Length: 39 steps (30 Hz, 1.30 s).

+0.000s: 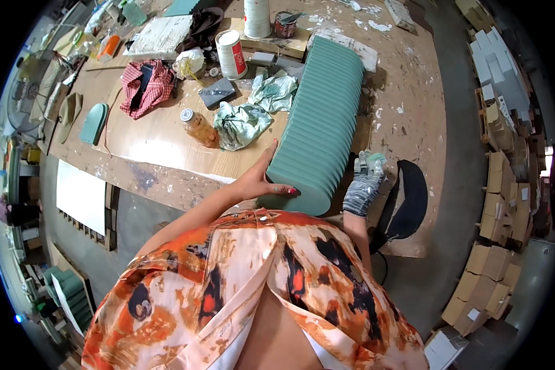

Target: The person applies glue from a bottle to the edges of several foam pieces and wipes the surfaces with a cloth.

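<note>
A long green ribbed piece [320,105] with a rounded, smooth end lies lengthwise on the worktable, its near end close to my body. My bare left hand [265,180] grips that near end, thumb pressed on the end face and fingers along its left side. To the right of the piece, my right hand [365,188] wears a grey striped knit glove. Its fingers curl round something pale green and whitish [374,160], perhaps a bit of cloth; its kind is unclear. Left of the piece lie two crumpled, green-stained rags [243,125] and a glass jar [200,128] of amber liquid.
On the paint-marked table [407,98] are a grey block [217,93], a white canister [231,55], a red checked cloth [147,87] and a small green rounded piece [94,123]. A dark curved object [410,200] lies beside my right hand. Cardboard boxes [484,277] stand along the right.
</note>
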Each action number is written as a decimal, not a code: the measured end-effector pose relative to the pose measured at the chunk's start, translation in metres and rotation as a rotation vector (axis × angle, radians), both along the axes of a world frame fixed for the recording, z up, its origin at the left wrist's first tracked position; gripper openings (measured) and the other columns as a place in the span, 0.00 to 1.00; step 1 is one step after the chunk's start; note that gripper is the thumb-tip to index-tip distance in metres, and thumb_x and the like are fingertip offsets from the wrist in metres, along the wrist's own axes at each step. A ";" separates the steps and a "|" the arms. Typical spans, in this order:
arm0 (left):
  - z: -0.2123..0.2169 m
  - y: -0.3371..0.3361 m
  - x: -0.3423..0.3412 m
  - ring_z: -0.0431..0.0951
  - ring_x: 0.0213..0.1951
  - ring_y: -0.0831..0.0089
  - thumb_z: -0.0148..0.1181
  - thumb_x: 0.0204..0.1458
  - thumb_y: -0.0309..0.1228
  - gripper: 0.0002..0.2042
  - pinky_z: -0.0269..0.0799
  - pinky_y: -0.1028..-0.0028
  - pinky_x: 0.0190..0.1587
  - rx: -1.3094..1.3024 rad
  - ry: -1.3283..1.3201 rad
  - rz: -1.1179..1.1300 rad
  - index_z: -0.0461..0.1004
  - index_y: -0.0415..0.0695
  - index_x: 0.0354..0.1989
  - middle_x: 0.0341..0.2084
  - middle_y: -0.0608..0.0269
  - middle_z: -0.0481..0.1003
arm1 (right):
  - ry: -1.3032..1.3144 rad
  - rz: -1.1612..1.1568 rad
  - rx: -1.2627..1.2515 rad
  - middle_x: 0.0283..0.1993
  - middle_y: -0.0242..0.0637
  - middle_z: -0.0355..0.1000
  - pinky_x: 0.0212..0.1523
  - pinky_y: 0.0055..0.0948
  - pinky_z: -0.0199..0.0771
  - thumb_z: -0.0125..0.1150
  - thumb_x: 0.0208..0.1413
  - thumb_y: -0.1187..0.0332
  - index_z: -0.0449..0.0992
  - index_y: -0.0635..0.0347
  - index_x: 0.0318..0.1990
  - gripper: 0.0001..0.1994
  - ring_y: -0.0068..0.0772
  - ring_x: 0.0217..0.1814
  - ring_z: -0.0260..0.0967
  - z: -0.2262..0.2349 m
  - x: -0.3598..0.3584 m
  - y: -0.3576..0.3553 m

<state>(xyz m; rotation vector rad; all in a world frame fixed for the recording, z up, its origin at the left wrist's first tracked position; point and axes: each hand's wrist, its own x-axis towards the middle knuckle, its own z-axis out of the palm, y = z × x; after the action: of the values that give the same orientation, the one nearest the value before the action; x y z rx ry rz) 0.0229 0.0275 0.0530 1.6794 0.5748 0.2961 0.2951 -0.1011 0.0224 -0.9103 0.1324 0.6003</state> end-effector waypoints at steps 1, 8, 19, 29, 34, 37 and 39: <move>0.000 -0.002 0.000 0.46 0.74 0.57 0.77 0.44 0.38 0.61 0.48 0.65 0.71 0.014 0.004 -0.008 0.30 0.34 0.74 0.73 0.41 0.43 | 0.009 -0.012 0.003 0.52 0.40 0.73 0.56 0.33 0.74 0.54 0.65 0.64 0.73 0.61 0.56 0.16 0.35 0.51 0.73 -0.003 -0.003 -0.003; -0.003 -0.007 -0.001 0.55 0.70 0.61 0.76 0.45 0.35 0.59 0.53 0.65 0.70 -0.215 -0.037 0.052 0.32 0.34 0.74 0.70 0.44 0.54 | 0.079 -0.035 0.025 0.51 0.39 0.73 0.56 0.32 0.73 0.55 0.64 0.64 0.73 0.62 0.55 0.16 0.33 0.50 0.72 -0.021 -0.025 -0.016; -0.013 -0.017 -0.003 0.67 0.63 0.66 0.75 0.47 0.32 0.47 0.63 0.66 0.64 -0.316 -0.009 0.072 0.49 0.44 0.73 0.62 0.56 0.67 | 0.138 -0.090 0.044 0.50 0.37 0.74 0.56 0.32 0.72 0.55 0.63 0.65 0.73 0.64 0.55 0.16 0.31 0.49 0.72 -0.037 -0.059 -0.017; -0.023 -0.006 -0.008 0.75 0.55 0.71 0.71 0.51 0.29 0.34 0.70 0.70 0.59 -0.351 0.043 0.002 0.61 0.41 0.65 0.55 0.59 0.75 | 0.118 -0.136 0.010 0.48 0.35 0.74 0.56 0.32 0.71 0.56 0.63 0.66 0.73 0.65 0.54 0.16 0.29 0.49 0.71 -0.037 -0.065 -0.002; -0.020 -0.011 -0.001 0.69 0.62 0.62 0.77 0.44 0.36 0.49 0.64 0.66 0.64 -0.232 -0.129 0.186 0.50 0.36 0.71 0.62 0.49 0.67 | -0.570 0.224 -0.113 0.53 0.37 0.73 0.56 0.30 0.70 0.64 0.58 0.68 0.74 0.67 0.55 0.19 0.28 0.53 0.69 -0.032 0.005 0.019; 0.008 -0.013 0.010 0.58 0.70 0.55 0.81 0.38 0.41 0.59 0.56 0.63 0.69 0.229 -0.063 0.305 0.43 0.33 0.72 0.68 0.41 0.56 | -1.042 0.245 -0.362 0.46 0.41 0.73 0.52 0.33 0.71 0.70 0.53 0.68 0.78 0.62 0.52 0.19 0.34 0.47 0.70 -0.022 0.038 0.047; 0.022 -0.010 0.008 0.50 0.73 0.53 0.81 0.35 0.43 0.61 0.49 0.64 0.72 0.341 -0.019 0.239 0.42 0.32 0.72 0.71 0.37 0.50 | -1.036 0.283 -0.355 0.43 0.44 0.72 0.51 0.36 0.71 0.71 0.50 0.67 0.79 0.59 0.51 0.19 0.39 0.44 0.70 0.017 0.025 0.073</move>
<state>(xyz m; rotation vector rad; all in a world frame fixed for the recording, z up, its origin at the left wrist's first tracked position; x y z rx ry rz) 0.0307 0.0180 0.0752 1.9335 0.7438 0.6095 0.3201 -0.0276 0.0393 -1.4988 -0.8570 0.3014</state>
